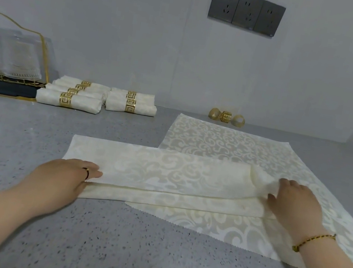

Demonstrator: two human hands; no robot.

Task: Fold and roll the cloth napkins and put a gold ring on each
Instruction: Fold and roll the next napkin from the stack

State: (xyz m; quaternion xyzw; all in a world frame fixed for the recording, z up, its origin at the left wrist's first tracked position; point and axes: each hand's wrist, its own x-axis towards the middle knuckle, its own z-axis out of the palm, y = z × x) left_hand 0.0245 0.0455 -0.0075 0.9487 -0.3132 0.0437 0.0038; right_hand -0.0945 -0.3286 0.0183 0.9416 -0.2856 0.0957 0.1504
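A cream damask napkin [159, 173] lies folded into a long band across the grey speckled counter [31, 133]. My left hand [65, 176] grips its left end, fingers on top and thumb tucked under the near fold. My right hand [295, 200] holds the right end, fingers curled into the raised fold. Under it on the right lies a stack of flat, unfolded napkins [239, 144]. Three loose gold rings [226, 117] stand at the back by the wall. Several rolled napkins with gold rings [97, 98] lie in two groups at the back left.
A gold wire rack [45, 60] with upturned glasses stands on a dark mat at the far left. Three grey wall sockets [246, 11] are on the wall above. The counter's front edge runs diagonally below my forearms.
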